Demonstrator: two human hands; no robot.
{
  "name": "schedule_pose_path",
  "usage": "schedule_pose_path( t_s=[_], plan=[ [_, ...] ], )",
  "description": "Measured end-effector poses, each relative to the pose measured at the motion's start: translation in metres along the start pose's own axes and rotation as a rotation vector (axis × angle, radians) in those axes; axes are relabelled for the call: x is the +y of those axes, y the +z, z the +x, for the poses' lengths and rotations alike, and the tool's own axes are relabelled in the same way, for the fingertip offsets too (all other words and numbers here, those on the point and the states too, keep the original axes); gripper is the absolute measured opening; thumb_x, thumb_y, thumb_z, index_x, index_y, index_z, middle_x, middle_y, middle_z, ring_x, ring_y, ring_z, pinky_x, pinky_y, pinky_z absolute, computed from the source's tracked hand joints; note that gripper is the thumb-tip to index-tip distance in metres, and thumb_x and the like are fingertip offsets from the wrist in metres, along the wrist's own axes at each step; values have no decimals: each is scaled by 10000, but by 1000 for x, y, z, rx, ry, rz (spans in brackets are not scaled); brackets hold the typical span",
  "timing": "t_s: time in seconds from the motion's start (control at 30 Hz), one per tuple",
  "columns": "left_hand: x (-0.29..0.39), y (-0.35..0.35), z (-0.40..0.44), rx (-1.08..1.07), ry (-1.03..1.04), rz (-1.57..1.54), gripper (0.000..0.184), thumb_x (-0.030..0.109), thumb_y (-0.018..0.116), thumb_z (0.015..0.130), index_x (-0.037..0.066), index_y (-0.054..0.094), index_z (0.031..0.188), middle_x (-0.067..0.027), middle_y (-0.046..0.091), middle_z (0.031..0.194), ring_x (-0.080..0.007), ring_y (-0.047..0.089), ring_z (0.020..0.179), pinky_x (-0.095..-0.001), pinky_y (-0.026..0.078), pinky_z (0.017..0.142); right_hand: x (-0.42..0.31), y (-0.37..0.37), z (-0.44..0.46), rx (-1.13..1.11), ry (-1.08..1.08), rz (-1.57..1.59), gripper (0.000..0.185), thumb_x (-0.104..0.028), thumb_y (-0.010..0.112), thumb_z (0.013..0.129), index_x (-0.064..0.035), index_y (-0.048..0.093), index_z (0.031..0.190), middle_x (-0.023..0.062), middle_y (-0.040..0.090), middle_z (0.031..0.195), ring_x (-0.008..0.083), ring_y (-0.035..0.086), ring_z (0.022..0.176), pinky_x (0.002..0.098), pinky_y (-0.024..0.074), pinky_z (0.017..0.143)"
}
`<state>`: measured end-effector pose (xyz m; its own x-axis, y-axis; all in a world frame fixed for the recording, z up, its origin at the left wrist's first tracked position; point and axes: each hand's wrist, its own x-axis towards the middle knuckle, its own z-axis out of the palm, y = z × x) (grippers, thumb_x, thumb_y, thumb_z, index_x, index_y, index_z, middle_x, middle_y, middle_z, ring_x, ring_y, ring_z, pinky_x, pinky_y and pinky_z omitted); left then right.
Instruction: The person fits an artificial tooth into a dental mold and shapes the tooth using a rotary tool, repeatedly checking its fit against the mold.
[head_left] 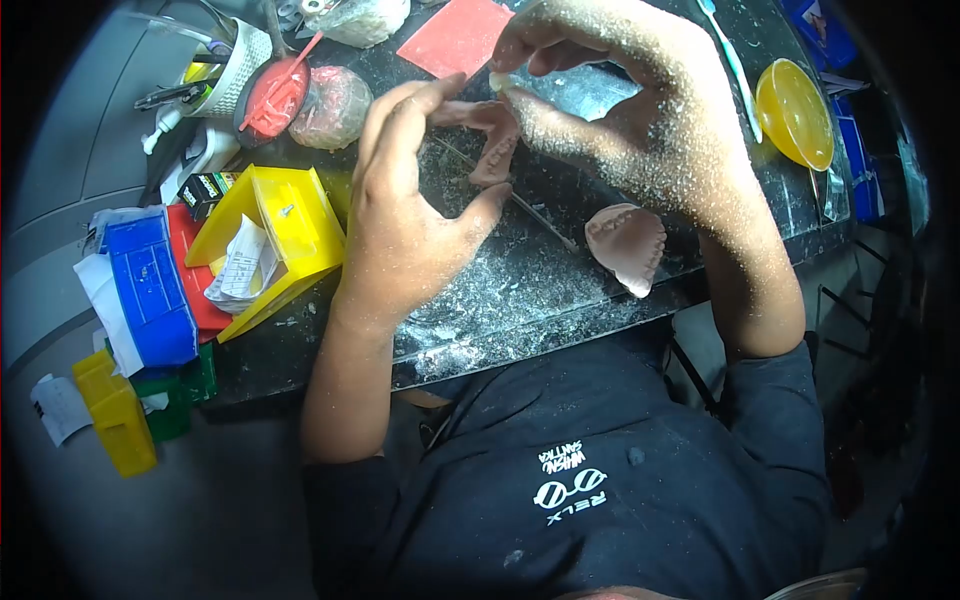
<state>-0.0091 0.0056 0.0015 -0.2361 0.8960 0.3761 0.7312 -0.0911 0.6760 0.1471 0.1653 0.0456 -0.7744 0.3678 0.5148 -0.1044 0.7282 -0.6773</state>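
Black tabletop (470, 335) is dusted with white powder at its near edge; a toothed cast (625, 250) is set at right, a yellow bin (322, 220) at left. Farther in, a toothed arch (494, 158) is framed by the half-curled left hand (405, 215), firm hold can't be told; a small pale piece (499, 83) is pinched by right hand (645, 115) thumb and finger. Far side is taken up by a white pen basket (243, 75), left, and a red sheet (450, 40).

Black worktop (530, 295), dusted white; grey seamed surface (95, 130) at left; dim floor (240, 500) below.
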Motion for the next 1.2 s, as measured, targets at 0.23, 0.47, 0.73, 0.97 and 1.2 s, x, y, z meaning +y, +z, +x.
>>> schedule_pose_path(
  t_s=[0.23, 0.47, 0.73, 0.97, 1.2],
  plan=[
    [9, 5, -1, 214, -82, -713, 311, -64, 675, 956, -99, 609, 1258, -180, 706, 1156, -184, 694, 1063, -281, 565, 933, -1, 6, 1, -60, -67, 59, 238, -94, 827, 818, -48, 692, 1008, 113, 659, 935, 286, 692, 850, 347, 550, 730],
    [8, 2, -6, 235, -177, -745, 232, -74, 664, 956, -92, 636, 1186, -169, 739, 1051, -169, 735, 928, -300, 630, 833, -6, 11, 2, -107, -36, 79, 223, -64, 817, 816, -34, 710, 1009, 103, 679, 919, 283, 707, 820, 337, 564, 728],
    [9, 2, -6, 267, -173, -829, 209, -75, 672, 949, -94, 652, 1156, -175, 745, 1060, -187, 743, 942, -306, 631, 843, 3, 14, 1, -62, -38, 243, 147, -58, 794, 847, -17, 728, 971, 101, 720, 863, 210, 718, 788, 304, 566, 709],
    [7, 0, -6, 256, -144, -796, 190, -80, 677, 944, -96, 656, 1132, -170, 743, 1037, -191, 743, 928, -313, 636, 839, -5, 12, 0, -109, 97, 174, 139, -47, 783, 866, -6, 725, 986, 95, 730, 865, 172, 715, 778, 297, 572, 725],
    [9, 1, -5, 249, -161, -800, 238, -112, 710, 903, -91, 666, 1136, -155, 741, 1030, -171, 724, 930, -282, 597, 864, -6, 11, 0, -117, 148, 188, 154, -57, 784, 876, 5, 720, 1002, 93, 728, 857, 156, 711, 793, 290, 570, 743]
  ],
)
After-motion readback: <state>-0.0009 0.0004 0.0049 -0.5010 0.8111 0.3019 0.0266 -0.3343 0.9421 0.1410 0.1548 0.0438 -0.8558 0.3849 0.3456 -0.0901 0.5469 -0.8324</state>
